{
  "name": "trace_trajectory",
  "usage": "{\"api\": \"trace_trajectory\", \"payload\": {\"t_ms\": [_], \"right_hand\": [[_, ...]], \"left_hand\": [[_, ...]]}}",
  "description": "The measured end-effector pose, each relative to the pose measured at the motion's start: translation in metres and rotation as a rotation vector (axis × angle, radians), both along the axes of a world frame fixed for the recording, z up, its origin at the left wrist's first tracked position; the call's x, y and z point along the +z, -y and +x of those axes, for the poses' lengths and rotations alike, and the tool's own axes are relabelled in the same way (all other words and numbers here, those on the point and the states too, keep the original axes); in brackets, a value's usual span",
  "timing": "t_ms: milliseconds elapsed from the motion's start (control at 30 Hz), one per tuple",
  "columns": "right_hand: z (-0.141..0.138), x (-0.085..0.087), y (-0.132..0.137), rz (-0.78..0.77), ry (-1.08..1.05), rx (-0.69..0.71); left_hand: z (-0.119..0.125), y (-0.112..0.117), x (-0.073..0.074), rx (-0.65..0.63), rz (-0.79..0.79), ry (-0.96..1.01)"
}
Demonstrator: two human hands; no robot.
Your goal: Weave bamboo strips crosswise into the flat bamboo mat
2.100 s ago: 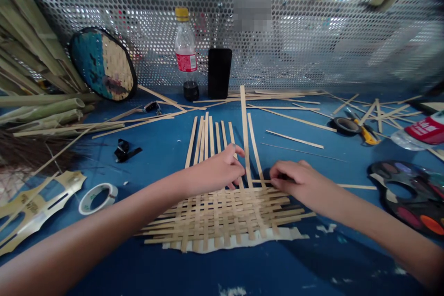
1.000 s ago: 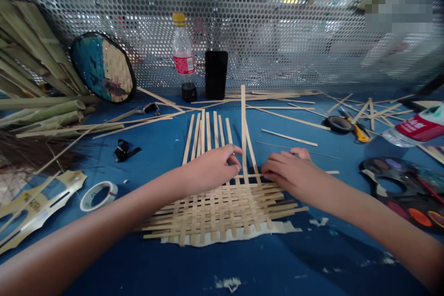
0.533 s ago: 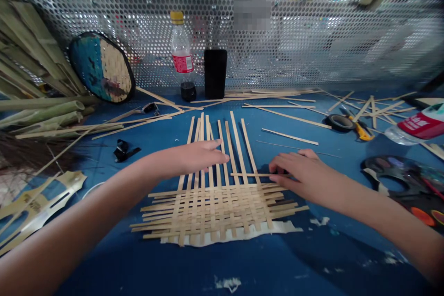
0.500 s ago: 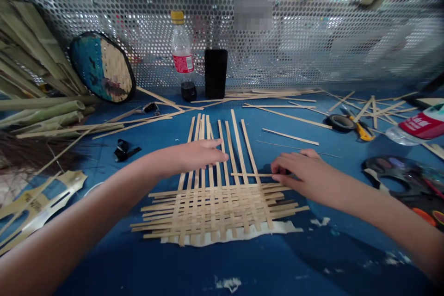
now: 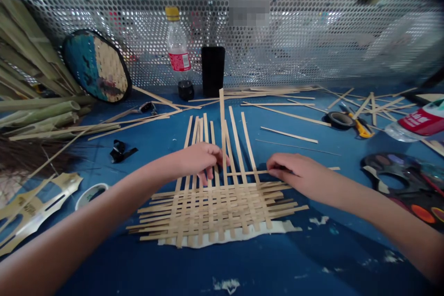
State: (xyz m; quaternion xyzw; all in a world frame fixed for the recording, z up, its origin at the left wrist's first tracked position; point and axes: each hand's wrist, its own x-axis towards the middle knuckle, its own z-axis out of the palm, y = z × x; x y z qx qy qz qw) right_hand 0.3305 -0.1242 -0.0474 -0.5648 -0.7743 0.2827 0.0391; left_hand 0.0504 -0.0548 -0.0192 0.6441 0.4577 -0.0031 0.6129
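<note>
A woven mat of pale bamboo strips (image 5: 222,210) lies on the blue table, its long upright strips pointing away from me. My left hand (image 5: 203,159) has its fingers at one upright bamboo strip (image 5: 223,125), which is lifted above its neighbours. Fingertips curl around that strip's lower part. My right hand (image 5: 289,169) pinches a thin crosswise bamboo strip (image 5: 248,173) just beyond the woven edge. The crosswise strip's left end reaches the lifted strip, and its other end shows past my right wrist. White tape (image 5: 218,236) runs under the mat's near edge.
Behind stand a cola bottle (image 5: 179,55) and a black phone (image 5: 212,71) against a perforated metal screen. Loose strips, a tape roll (image 5: 340,120) and a yellow cutter (image 5: 362,128) lie far right. A paint palette (image 5: 385,162) is at right; bamboo poles (image 5: 41,113) at left.
My left hand has closed in on an upright strip and raised it. The crosswise strip in my right hand has shifted slightly left. The view has moved a little.
</note>
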Motion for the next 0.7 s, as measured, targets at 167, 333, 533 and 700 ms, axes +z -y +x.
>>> {"api": "trace_trajectory", "payload": {"t_ms": [167, 333, 533, 700], "right_hand": [[-0.005, -0.004, 0.001, 0.1, 0.034, 0.043], [-0.011, 0.0, 0.004, 0.085, 0.041, 0.058], [-0.016, -0.003, 0.003, 0.151, 0.037, 0.11], [-0.019, -0.01, 0.002, 0.224, 0.031, 0.107]], "left_hand": [[0.001, 0.006, 0.0, -0.066, 0.175, -0.046], [0.0, 0.008, -0.002, -0.155, 0.238, -0.103], [-0.006, 0.006, -0.006, -0.208, 0.155, -0.073], [0.0, 0.026, -0.004, -0.135, 0.309, -0.178]]}}
